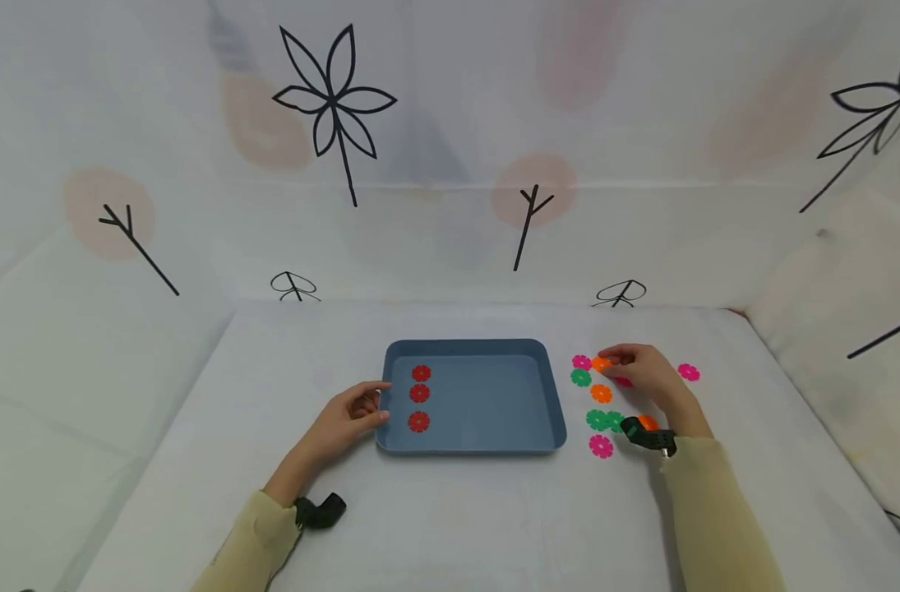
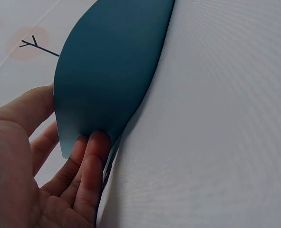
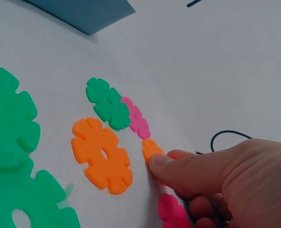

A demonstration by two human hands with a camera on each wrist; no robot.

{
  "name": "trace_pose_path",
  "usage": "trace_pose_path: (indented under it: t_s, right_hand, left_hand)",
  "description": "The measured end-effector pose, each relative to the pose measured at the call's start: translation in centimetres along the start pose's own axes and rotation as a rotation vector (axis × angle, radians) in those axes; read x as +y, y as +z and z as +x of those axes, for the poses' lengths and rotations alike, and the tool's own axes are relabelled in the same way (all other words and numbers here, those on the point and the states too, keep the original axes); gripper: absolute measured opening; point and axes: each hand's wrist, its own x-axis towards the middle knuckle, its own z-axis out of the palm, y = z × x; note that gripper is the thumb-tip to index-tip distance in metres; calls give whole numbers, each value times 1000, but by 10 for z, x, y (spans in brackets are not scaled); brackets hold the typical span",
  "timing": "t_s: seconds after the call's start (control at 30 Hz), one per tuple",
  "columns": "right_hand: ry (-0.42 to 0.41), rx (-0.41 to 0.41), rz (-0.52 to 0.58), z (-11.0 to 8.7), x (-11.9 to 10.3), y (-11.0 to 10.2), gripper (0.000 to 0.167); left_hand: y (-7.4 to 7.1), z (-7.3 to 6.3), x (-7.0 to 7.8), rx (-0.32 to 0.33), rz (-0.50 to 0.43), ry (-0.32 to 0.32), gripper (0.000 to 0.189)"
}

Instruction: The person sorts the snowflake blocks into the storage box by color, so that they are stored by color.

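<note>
The left hand [image 1: 346,419] grips the blue tray [image 1: 490,403] by its left edge. Three red discs [image 1: 419,393] line the tray's left inside. Right of the tray, beside green discs [image 1: 580,378], the right hand [image 1: 649,380] pinches an orange disc [image 3: 150,148].

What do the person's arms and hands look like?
The left sleeve and right sleeve are pale yellow. The left hand and right hand wear no gloves. The left wrist gadget is black with a thin dark cable; the right wrist gadget is dark with some green.
</note>
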Motion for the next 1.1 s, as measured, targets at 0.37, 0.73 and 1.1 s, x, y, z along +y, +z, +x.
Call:
trace_pose_path:
  t_s: [0.37, 0.73, 1.1]
  right_hand:
    - [-27, 18, 5, -2, 0, 2, 43]
    - [-43, 41, 98, -3, 8, -1, 37]
    - [-26, 25, 188, -4, 10, -2, 41]
  left_hand:
    - [0, -3, 1, 2, 5, 8, 48]
    - [1, -1, 2, 1, 1, -10, 49]
    - [-1, -9, 36, -18, -9, -20, 48]
